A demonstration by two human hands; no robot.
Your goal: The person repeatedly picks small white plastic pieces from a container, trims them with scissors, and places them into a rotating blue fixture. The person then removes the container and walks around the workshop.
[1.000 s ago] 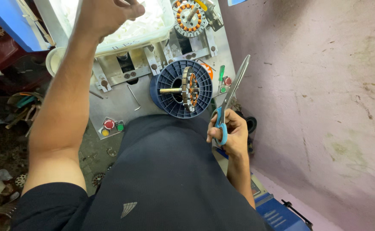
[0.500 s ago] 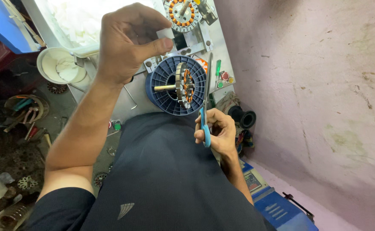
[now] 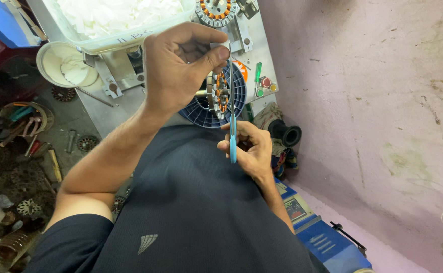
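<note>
My left hand (image 3: 178,68) hovers over a blue round holder (image 3: 200,112) and pinches a small white strip (image 3: 221,46) between thumb and forefinger. A motor stator with copper windings (image 3: 219,92) sits upright on a shaft in the middle of that holder, just under my fingers. My right hand (image 3: 249,149) is lower, above my lap, and grips blue-handled scissors (image 3: 232,132). Their blades point straight up and reach the white strip. Whether the blades are cutting it I cannot tell.
A grey metal machine (image 3: 110,108) carries the holder; a second stator (image 3: 215,10) sits at its top. A tray of white strips (image 3: 100,20) and a white bowl (image 3: 62,63) lie at the upper left. Metal parts litter the floor at left. A black spool (image 3: 287,134), a blue box (image 3: 327,242) and a pink wall are at right.
My left hand came down from the tray at the top to just above the stator, with the white strip now pinched. My right hand turned the scissors upright and raised them to it.
</note>
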